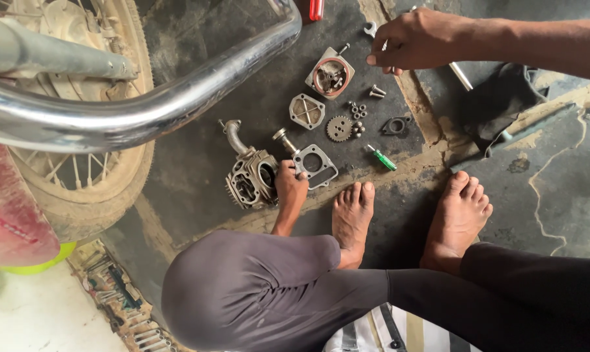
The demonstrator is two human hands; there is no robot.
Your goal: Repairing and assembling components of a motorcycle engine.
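The left hand (pixel 290 189) rests against the finned engine cylinder head (pixel 250 179) on the dark, stained floor (pixel 197 150), its fingers curled closed on the casting's right side beside the open port. A curved metal pipe stub (pixel 231 133) rises from the head's top left. Just right of the hand lies a flat metal cover plate with a round hole (pixel 314 165), touching or nearly touching the fingers. The right hand (pixel 415 40) reaches in from the upper right, fingers bent and pinched together over a spanner (pixel 371 29); what it grips I cannot tell, though a thin metal rod (pixel 460 75) shows just beneath the wrist. Between the hands, laid out apart on the floor, are a round housing with an orange seal ring (pixel 330 74), a squarish ribbed cover (pixel 306 111), a toothed sprocket (pixel 338 128), a cluster of small nuts (pixel 357 111), two bolts (pixel 376 91), a black gasket flange (pixel 396 125) and a green-handled screwdriver (pixel 381 158). A dark cloth (pixel 503 104) lies at right. Two bare feet (pixel 406 212) stand below the parts; a chrome exhaust pipe (pixel 145 107) and a spoked wheel (pixel 79 176) fill the left.
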